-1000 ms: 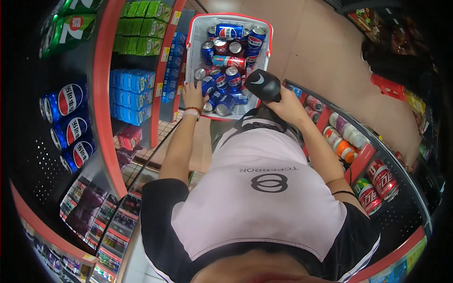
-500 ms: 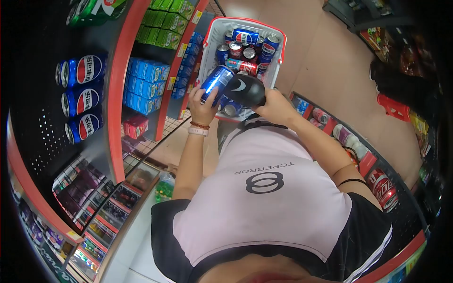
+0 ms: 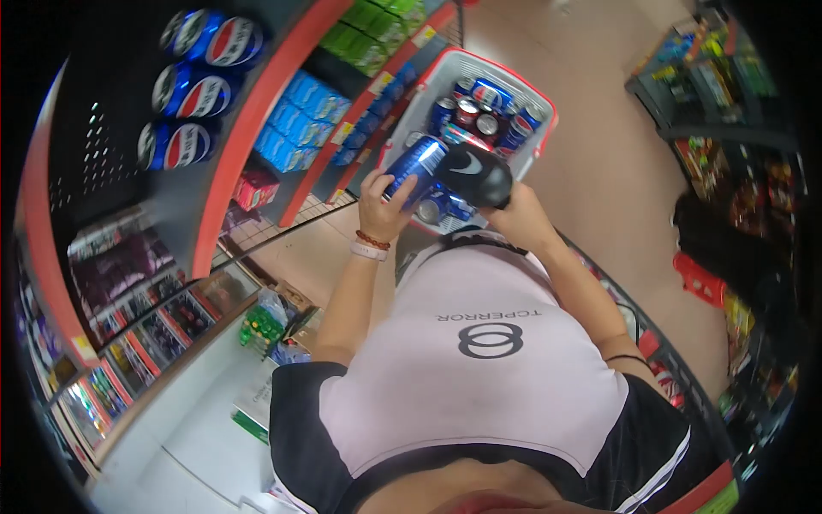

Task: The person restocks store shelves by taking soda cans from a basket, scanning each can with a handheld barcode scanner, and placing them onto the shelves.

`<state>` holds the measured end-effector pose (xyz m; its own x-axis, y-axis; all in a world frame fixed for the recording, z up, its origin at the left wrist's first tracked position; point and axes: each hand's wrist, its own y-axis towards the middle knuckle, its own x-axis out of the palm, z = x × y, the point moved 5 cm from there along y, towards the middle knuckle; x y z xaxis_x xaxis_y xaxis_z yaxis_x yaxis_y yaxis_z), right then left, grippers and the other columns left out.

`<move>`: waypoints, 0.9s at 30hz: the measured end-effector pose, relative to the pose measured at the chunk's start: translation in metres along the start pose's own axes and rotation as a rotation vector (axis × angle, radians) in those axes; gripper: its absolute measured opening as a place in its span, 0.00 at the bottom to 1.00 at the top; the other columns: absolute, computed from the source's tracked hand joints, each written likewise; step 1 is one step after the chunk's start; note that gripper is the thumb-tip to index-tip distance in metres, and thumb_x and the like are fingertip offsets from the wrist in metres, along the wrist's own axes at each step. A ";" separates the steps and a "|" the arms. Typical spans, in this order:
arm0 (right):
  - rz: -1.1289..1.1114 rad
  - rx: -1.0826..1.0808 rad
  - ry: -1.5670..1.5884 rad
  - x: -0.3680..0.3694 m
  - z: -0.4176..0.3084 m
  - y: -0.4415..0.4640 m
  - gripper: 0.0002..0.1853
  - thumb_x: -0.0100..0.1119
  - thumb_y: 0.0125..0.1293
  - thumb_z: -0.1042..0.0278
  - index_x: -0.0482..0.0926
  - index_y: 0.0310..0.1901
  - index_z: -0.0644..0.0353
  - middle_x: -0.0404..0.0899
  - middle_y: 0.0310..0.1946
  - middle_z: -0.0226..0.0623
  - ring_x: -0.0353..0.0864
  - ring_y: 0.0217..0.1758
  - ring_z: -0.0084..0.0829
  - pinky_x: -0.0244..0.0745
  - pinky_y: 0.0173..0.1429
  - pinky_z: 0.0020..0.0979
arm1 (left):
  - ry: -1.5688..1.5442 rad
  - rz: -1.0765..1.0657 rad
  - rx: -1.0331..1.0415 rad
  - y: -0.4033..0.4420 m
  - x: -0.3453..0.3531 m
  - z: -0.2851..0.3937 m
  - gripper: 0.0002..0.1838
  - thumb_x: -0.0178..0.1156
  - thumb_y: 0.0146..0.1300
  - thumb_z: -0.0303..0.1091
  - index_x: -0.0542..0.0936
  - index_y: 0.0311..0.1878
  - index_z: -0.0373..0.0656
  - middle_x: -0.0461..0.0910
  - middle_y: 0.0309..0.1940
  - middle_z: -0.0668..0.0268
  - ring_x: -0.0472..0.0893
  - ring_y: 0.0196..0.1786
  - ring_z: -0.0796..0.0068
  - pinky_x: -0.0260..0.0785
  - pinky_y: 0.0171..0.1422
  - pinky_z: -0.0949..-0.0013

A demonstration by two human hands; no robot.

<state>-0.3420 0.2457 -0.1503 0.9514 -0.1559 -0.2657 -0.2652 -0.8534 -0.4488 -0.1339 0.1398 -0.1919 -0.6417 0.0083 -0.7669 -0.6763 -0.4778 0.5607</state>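
A blue can (image 3: 417, 170) is gripped by my left hand (image 3: 384, 206), over the near left part of the basket. My right hand (image 3: 524, 219) is closed round the handle of a black scanner (image 3: 476, 174), whose head is close beside the can. Beneath both, the white basket (image 3: 545, 120) with a red rim holds several blue cans (image 3: 491, 92), some red ones (image 3: 467, 110) and a light blue and red can lying on its side. The scanner and the held can hide part of the basket's contents.
On the left, a red-edged shelf (image 3: 248, 141) carries blue cans (image 3: 205, 94), blue boxes (image 3: 300, 120) and green boxes (image 3: 368, 36). A white counter (image 3: 210, 441) is at the lower left. More shelving (image 3: 706, 81) and a red basket (image 3: 699, 278) stand at the right.
My left hand has lifted a blue can out of the basket and holds it by the scanner. The view has turned, so the basket appears further right and more tilted.
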 end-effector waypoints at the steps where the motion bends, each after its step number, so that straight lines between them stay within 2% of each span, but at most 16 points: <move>1: 0.028 -0.043 0.004 0.000 0.004 0.003 0.20 0.66 0.52 0.73 0.77 0.48 0.63 0.84 0.35 0.48 0.84 0.40 0.39 0.75 0.49 0.35 | 0.014 0.025 -0.028 0.000 -0.011 0.000 0.36 0.77 0.36 0.28 0.79 0.54 0.54 0.64 0.49 0.60 0.72 0.55 0.51 0.70 0.57 0.53; 2: 0.052 -0.089 0.013 0.000 0.008 0.007 0.19 0.66 0.52 0.73 0.77 0.48 0.63 0.84 0.34 0.46 0.84 0.40 0.36 0.75 0.49 0.35 | 0.033 0.049 -0.055 0.001 -0.025 -0.002 0.35 0.77 0.36 0.28 0.79 0.55 0.54 0.65 0.49 0.60 0.72 0.55 0.51 0.70 0.57 0.53; 4: 0.044 -0.020 0.055 -0.003 0.004 0.011 0.14 0.64 0.53 0.76 0.80 0.44 0.63 0.82 0.31 0.33 0.79 0.34 0.25 0.74 0.43 0.31 | 0.121 0.077 -0.096 0.005 -0.064 -0.005 0.35 0.78 0.36 0.29 0.79 0.54 0.50 0.65 0.50 0.60 0.73 0.55 0.51 0.70 0.57 0.53; 6: 0.106 -0.115 0.028 -0.005 0.003 0.015 0.16 0.64 0.54 0.75 0.79 0.46 0.62 0.81 0.30 0.32 0.77 0.32 0.22 0.73 0.41 0.30 | 0.276 0.325 -0.173 0.007 -0.116 -0.011 0.35 0.79 0.36 0.31 0.77 0.53 0.45 0.65 0.51 0.59 0.72 0.56 0.54 0.70 0.56 0.53; 8: 0.044 0.026 0.037 -0.005 0.013 0.021 0.18 0.66 0.52 0.74 0.79 0.47 0.63 0.84 0.35 0.42 0.83 0.40 0.32 0.75 0.49 0.34 | 0.444 0.565 -0.186 0.024 -0.170 -0.016 0.37 0.80 0.36 0.33 0.75 0.53 0.41 0.65 0.52 0.60 0.71 0.55 0.57 0.69 0.57 0.54; 12: 0.015 -0.017 -0.022 -0.002 -0.006 0.019 0.18 0.67 0.53 0.73 0.79 0.47 0.63 0.84 0.35 0.41 0.83 0.41 0.31 0.74 0.49 0.34 | 0.722 0.775 -0.187 0.055 -0.270 -0.035 0.39 0.82 0.36 0.33 0.74 0.56 0.40 0.66 0.52 0.57 0.69 0.55 0.59 0.66 0.58 0.55; 14: -0.073 0.004 -0.030 0.005 -0.006 0.019 0.18 0.67 0.53 0.71 0.78 0.47 0.63 0.84 0.35 0.43 0.83 0.41 0.34 0.74 0.49 0.35 | 0.656 0.867 -0.258 0.066 -0.300 -0.053 0.39 0.82 0.37 0.34 0.75 0.55 0.39 0.67 0.51 0.58 0.68 0.56 0.60 0.64 0.60 0.56; 16: -0.067 -0.042 -0.053 0.011 0.003 0.018 0.19 0.67 0.53 0.70 0.78 0.47 0.63 0.84 0.35 0.44 0.84 0.40 0.37 0.74 0.48 0.36 | 0.582 0.868 -0.303 0.079 -0.317 -0.071 0.37 0.82 0.37 0.32 0.76 0.54 0.37 0.67 0.51 0.59 0.70 0.54 0.61 0.65 0.59 0.58; 17: -0.061 -0.084 -0.075 0.014 0.006 0.017 0.19 0.67 0.54 0.70 0.77 0.48 0.63 0.84 0.35 0.46 0.84 0.40 0.39 0.74 0.48 0.36 | 0.436 0.919 -0.319 0.087 -0.320 -0.079 0.37 0.82 0.38 0.32 0.76 0.54 0.37 0.68 0.51 0.58 0.71 0.52 0.64 0.67 0.59 0.62; 18: -0.055 -0.086 -0.074 0.014 0.007 0.015 0.19 0.67 0.54 0.70 0.77 0.48 0.63 0.84 0.35 0.46 0.84 0.40 0.39 0.74 0.48 0.36 | 0.481 0.900 -0.333 0.094 -0.324 -0.084 0.37 0.82 0.37 0.31 0.76 0.54 0.37 0.69 0.50 0.57 0.73 0.51 0.65 0.69 0.57 0.63; 21: -0.082 -0.078 -0.118 0.016 0.009 0.010 0.21 0.67 0.55 0.68 0.76 0.50 0.63 0.83 0.35 0.51 0.84 0.40 0.47 0.75 0.48 0.38 | 0.377 0.895 -0.361 0.112 -0.331 -0.115 0.36 0.82 0.38 0.34 0.78 0.53 0.36 0.70 0.48 0.56 0.73 0.52 0.65 0.70 0.57 0.63; 23: -0.054 -0.069 -0.141 0.013 0.011 0.009 0.21 0.67 0.55 0.68 0.76 0.50 0.63 0.83 0.35 0.52 0.84 0.42 0.48 0.75 0.49 0.39 | 0.369 0.836 -0.426 0.125 -0.335 -0.143 0.36 0.82 0.38 0.39 0.79 0.51 0.35 0.72 0.49 0.54 0.73 0.53 0.64 0.68 0.59 0.63; 24: -0.030 -0.061 -0.164 0.012 0.012 0.008 0.21 0.67 0.55 0.68 0.76 0.50 0.63 0.83 0.35 0.52 0.84 0.43 0.49 0.75 0.49 0.39 | 0.314 0.755 -0.363 0.144 -0.335 -0.146 0.38 0.82 0.36 0.45 0.80 0.51 0.34 0.75 0.49 0.51 0.75 0.54 0.60 0.68 0.60 0.63; 25: -0.029 -0.057 -0.162 0.011 0.014 0.007 0.21 0.67 0.55 0.68 0.76 0.50 0.63 0.83 0.35 0.52 0.84 0.43 0.49 0.75 0.49 0.39 | 0.341 0.681 -0.420 0.152 -0.338 -0.170 0.38 0.81 0.37 0.46 0.80 0.51 0.35 0.76 0.49 0.50 0.76 0.53 0.60 0.68 0.59 0.63; 27: 0.039 -0.066 -0.156 0.006 0.014 0.007 0.15 0.66 0.55 0.72 0.79 0.44 0.65 0.83 0.32 0.42 0.82 0.36 0.32 0.75 0.44 0.34 | 0.363 0.602 -0.473 0.174 -0.339 -0.196 0.38 0.79 0.37 0.48 0.80 0.52 0.36 0.78 0.49 0.49 0.77 0.52 0.59 0.69 0.58 0.63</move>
<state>-0.3405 0.2461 -0.1671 0.9033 -0.1144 -0.4134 -0.2852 -0.8800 -0.3797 0.0373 -0.1187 0.1047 -0.6331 -0.6090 -0.4777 0.0180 -0.6286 0.7775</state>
